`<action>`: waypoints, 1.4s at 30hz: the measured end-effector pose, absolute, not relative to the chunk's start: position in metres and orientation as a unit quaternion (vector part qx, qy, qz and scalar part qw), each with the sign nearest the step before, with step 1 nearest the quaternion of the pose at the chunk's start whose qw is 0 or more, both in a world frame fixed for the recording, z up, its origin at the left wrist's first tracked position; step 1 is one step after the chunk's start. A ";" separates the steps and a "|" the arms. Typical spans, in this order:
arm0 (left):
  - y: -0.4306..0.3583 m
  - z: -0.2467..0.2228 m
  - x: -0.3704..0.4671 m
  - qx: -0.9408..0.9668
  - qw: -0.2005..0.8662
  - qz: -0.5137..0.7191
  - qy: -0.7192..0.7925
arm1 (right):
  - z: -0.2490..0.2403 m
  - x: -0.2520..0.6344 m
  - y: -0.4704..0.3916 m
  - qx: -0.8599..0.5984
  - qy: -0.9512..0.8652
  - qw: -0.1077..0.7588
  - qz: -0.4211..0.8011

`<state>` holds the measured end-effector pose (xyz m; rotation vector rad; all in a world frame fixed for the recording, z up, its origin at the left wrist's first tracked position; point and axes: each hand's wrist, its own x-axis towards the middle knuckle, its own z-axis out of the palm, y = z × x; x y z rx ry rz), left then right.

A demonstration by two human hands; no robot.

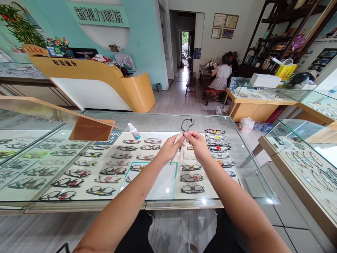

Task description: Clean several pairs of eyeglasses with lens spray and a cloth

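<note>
Above the glass display case [168, 203], both hands meet around a dark-framed pair of glasses [187, 124]. My left hand [171, 147] is closed on a pale cloth [181, 151] that hangs below its fingers. My right hand [196, 142] pinches the glasses near their lower end, its fingertips touching those of my left hand. One lens ring of the glasses stands up above the fingers. A small white spray bottle [134, 131] stands on the case to the left of the hands. Rows of glasses [113, 170] lie under the glass on both sides.
A wooden-framed mirror or stand [92, 129] rises from the case at left. Behind are a yellow counter [137, 89], a bench [191, 84] and seated people [222, 75]. More display cases [310, 168] stand at right.
</note>
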<state>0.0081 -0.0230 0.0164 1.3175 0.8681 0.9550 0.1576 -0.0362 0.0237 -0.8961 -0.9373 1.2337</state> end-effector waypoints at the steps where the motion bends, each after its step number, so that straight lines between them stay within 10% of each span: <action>1: -0.023 0.016 0.008 0.570 0.598 0.417 0.378 | 0.024 0.158 -0.036 -0.392 -0.414 0.622 0.537; 42: -0.017 0.018 -0.007 0.575 0.674 0.351 0.301 | 0.026 0.165 -0.030 -0.385 -0.310 0.612 0.617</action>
